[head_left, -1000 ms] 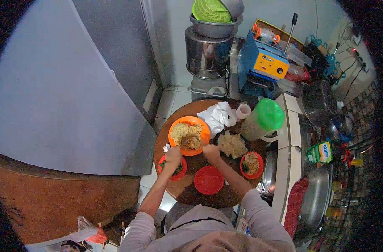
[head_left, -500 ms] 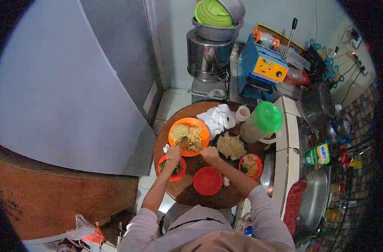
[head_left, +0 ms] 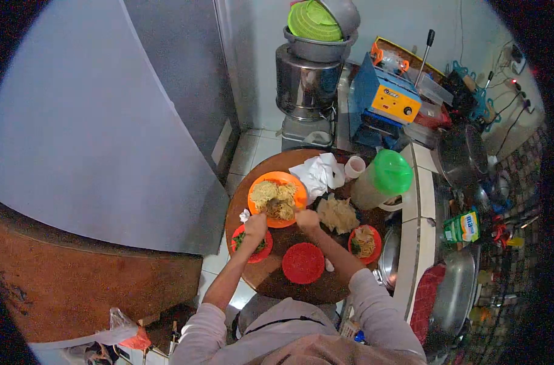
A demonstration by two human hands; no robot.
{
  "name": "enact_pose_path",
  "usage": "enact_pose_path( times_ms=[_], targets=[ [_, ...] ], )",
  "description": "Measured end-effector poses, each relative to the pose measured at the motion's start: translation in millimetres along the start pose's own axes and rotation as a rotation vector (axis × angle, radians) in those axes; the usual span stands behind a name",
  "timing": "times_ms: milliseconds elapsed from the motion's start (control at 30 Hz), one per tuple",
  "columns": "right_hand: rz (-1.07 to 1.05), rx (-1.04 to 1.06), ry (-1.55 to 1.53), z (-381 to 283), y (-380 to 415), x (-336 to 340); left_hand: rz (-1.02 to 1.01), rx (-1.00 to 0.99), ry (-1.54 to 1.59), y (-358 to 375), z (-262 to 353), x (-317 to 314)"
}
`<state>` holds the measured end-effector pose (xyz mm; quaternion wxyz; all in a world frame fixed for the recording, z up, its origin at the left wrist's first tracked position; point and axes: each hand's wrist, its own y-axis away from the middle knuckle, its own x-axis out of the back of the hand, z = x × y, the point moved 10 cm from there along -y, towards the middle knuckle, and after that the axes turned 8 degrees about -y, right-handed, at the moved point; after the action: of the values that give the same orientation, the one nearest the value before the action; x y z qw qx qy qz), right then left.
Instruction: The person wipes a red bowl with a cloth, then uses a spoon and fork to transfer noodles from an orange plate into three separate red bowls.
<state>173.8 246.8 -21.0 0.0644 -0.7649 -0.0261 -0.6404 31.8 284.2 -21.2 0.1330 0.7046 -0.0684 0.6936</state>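
Observation:
An orange plate (head_left: pixel 289 182) heaped with yellow noodles sits on a round wooden table (head_left: pixel 271 281). Both my hands are at its near rim, fingers curled. My left hand (head_left: pixel 255 224) hovers over a small red bowl of greens (head_left: pixel 250 246). My right hand (head_left: pixel 307 218) reaches the noodles from the right, beside a pile of pale crackers (head_left: pixel 336 214). Whatever the hands hold is too small to make out. A flat red disc (head_left: pixel 302 263) lies between my forearms.
A red bowl of noodles (head_left: pixel 364 243), a green-lidded jug (head_left: pixel 383 179), a white cup (head_left: pixel 354 166) and a crumpled white bag (head_left: pixel 318 171) share the table. A steel pot stack (head_left: pixel 307 79) and blue machine (head_left: pixel 383 100) stand behind. A counter with pans (head_left: pixel 453 292) runs along the right.
Both hands stay at the plate's near edge, and the right hand has edged closer to the noodles. The noodle heap has changed shape. The view has shifted slightly.

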Motion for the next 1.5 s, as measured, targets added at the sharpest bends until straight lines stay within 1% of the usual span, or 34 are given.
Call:
enact_pose_path(
  times_ms=[33, 67, 100, 167, 233, 267, 300, 333, 367, 467, 567, 633, 667, 733, 767, 900, 967, 1033, 1067, 1133, 1167, 1233, 1267, 1300, 1333, 1367, 1433, 1467, 1500],
  targets=[
    [0.16, 0.118, -0.015, -11, 7, 12, 0.033, -0.037, 0.006, -1, 3, 1],
    [0.154, 0.123, -0.018, -11, 8, 6, 0.064, -0.076, 0.013, -1, 6, 1],
    [0.134, 0.109, -0.002, -11, 9, 6, 0.058, -0.073, 0.014, -2, 5, -2],
    [0.119, 0.093, 0.019, -6, 8, 13, -0.103, 0.001, 0.017, -10, 1, -19],
    [-0.059, 0.107, 0.14, 1, 8, 5, -0.07, 0.002, 0.008, -12, 2, -16],
    [-0.057, 0.107, 0.142, 4, 8, 9, -0.042, 0.005, -0.002, -13, 2, -14],
    [-0.12, 0.119, 0.124, 8, 8, 3, -0.04, 0.004, -0.001, -14, 3, -13],
    [-0.182, 0.13, 0.106, 12, 10, -3, -0.064, -0.044, 0.006, -14, 7, -15],
    [-0.181, 0.13, 0.108, 14, 13, -3, -0.087, -0.091, 0.012, -14, 12, -16],
    [-0.197, 0.134, 0.179, 19, 20, -12, -0.06, -0.101, -0.024, -14, 11, -22],
    [-0.181, 0.151, 0.09, 15, 15, -9, -0.072, -0.058, 0.013, -12, 8, -23],
    [-0.282, 0.064, 0.091, 6, 4, 17, -0.106, -0.05, 0.008, -7, 8, -12],
    [-0.282, 0.063, 0.091, 2, 0, 25, -0.144, -0.041, 0.003, -5, 8, -10],
    [-0.119, -0.04, 0.084, 7, -7, 49, -0.118, -0.069, 0.042, -4, 11, -7],
    [-0.121, -0.041, 0.081, 10, -8, 44, -0.093, -0.098, 0.081, -3, 14, -4],
    [-0.123, -0.124, 0.047, 31, -10, 13, -0.094, -0.107, 0.043, -10, 24, 1],
    [-0.13, -0.152, 0.026, 37, 1, 2, -0.048, -0.133, 0.052, -14, 29, 4],
    [0.05, 0.094, 0.046, 17, 12, 10, -0.052, -0.116, 0.061, -17, 30, 1],
    [0.049, 0.093, 0.047, 20, 10, 5, -0.053, -0.101, 0.07, -18, 30, -1],
    [-0.055, 0.045, 0.057, 27, 5, -13, -0.05, -0.102, 0.077, -18, 31, -3],
    [-0.054, 0.042, 0.054, 29, 5, -16, -0.045, -0.101, 0.081, -18, 30, -3],
    [-0.085, 0.011, 0.074, 24, 1, 8, -0.038, -0.113, 0.074, -18, 28, -11],
    [-0.084, 0.012, 0.073, 32, -3, -6, -0.03, -0.121, 0.071, -17, 27, -15],
    [-0.172, -0.026, 0.07, 54, -9, -44, -0.029, -0.118, 0.071, -14, 25, -13],
    [-0.259, -0.064, 0.067, 59, -12, -54, -0.05, -0.071, 0.066, -10, 18, -12],
    [-0.258, -0.061, 0.068, 62, -8, -54, -0.072, -0.026, 0.062, -5, 12, -11],
    [0.334, 0.244, -0.017, 13, 15, 60, -0.034, -0.061, 0.12, 8, 4, -4],
    [0.334, 0.244, -0.017, 8, 13, 71, 0.003, -0.097, 0.178, 13, 2, 2],
    [0.101, 0.144, -0.043, 13, -1, 58, 0.002, -0.097, 0.177, 17, -2, 0]
  ],
)
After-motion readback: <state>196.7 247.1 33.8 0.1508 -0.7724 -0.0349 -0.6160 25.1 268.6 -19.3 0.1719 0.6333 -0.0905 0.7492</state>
